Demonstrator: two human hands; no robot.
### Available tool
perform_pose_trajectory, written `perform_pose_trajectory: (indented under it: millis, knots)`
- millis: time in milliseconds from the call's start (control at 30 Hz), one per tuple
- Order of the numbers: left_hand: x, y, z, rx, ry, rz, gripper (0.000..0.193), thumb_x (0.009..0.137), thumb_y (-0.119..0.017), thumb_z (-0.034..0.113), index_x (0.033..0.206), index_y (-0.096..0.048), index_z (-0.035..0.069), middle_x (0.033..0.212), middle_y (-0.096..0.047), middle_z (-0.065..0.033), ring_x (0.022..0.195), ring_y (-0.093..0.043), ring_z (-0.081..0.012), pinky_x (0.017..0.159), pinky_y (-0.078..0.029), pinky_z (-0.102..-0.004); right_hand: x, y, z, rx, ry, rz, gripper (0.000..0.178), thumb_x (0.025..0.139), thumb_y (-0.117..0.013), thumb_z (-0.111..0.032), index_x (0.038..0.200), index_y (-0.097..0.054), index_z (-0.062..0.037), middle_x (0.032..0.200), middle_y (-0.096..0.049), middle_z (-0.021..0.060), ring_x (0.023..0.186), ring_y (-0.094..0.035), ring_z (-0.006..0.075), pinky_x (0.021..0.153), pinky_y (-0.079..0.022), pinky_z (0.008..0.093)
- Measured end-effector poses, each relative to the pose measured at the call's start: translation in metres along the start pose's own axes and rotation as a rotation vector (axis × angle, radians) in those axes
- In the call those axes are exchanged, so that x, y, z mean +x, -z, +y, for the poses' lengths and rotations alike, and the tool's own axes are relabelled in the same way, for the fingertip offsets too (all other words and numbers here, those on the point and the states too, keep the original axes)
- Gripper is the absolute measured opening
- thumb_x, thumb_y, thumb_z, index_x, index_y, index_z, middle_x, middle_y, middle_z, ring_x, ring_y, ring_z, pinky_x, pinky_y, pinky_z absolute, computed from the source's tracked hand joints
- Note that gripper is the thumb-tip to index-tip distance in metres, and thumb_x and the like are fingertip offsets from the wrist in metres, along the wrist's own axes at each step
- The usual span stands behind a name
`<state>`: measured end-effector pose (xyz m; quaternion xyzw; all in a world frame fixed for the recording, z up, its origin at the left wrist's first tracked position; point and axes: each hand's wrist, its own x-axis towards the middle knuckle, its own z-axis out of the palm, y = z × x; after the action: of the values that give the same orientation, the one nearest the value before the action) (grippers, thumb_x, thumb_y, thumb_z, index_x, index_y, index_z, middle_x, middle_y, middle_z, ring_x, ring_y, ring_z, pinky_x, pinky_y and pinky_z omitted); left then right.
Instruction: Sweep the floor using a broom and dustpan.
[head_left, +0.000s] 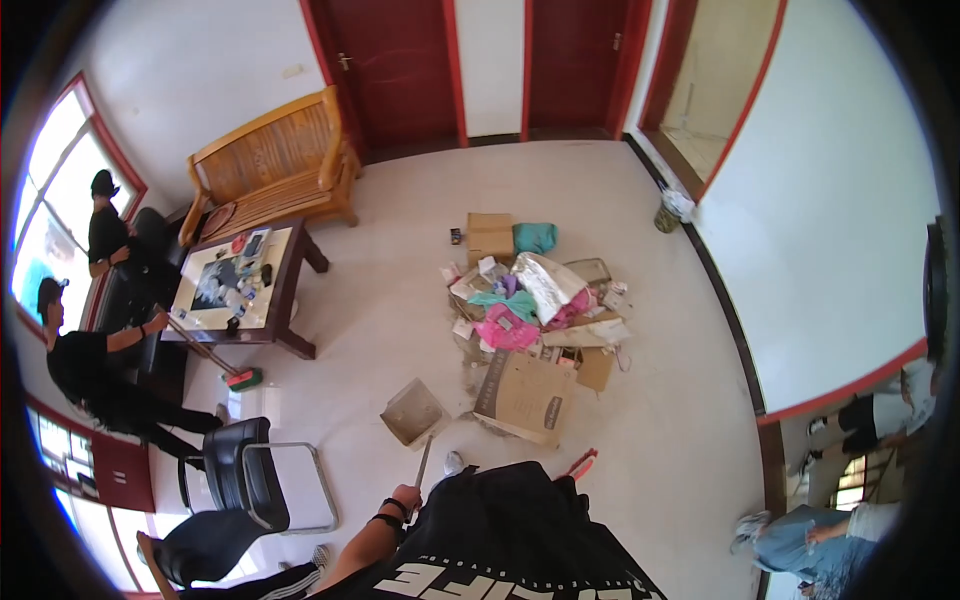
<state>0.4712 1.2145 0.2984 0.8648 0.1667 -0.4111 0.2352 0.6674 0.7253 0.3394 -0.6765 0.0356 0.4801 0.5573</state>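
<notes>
The left hand [404,499] is closed around the long handle of a dustpan [414,411], whose grey pan rests on the pale floor [400,280] just ahead. The right hand is hidden below the black shirt, so its fingers cannot be told; a red object, perhaps a broom [581,464], pokes out beside it. Just beyond the dustpan lies a rubbish heap [535,320] of flattened cardboard, bags and wrappers. Farther left, a person in black [85,370] holds a broom by a coffee table [240,285], before a wooden bench [272,165].
</notes>
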Motion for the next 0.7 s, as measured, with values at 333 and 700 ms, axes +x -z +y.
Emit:
perform_pose_trajectory:
  millis: [333,700]
  knots:
    - [0.005,-0.004,-0.019,-0.227,-0.051,0.088,0.024,0.076,-0.046,0.015,0.069,-0.063,0.001,0.066,-0.062,-0.0151,0.059,-0.061,-0.0272,0.056,-0.047,-0.0384,-0.015,-0.028,0.025,0.076,-0.042,0.119,0.021,0.077,-0.054,-0.021,0.074,-0.059,-0.0010,0.060,-0.056,0.0105,0.052,-0.055,0.0204,0.049,-0.044,0.0349]
    - [0.025,0.045,-0.043,0.138,-0.318,0.127,0.030,0.081,-0.049,0.035,0.075,-0.063,0.009,0.077,-0.064,-0.0162,0.079,-0.062,-0.0356,0.067,-0.048,-0.0446,0.009,-0.071,0.077,0.382,-0.544,0.502,0.019,0.078,-0.050,-0.013,0.068,-0.056,0.0023,0.057,-0.055,0.0113,0.043,-0.052,0.0220,0.037,-0.039,0.0373]
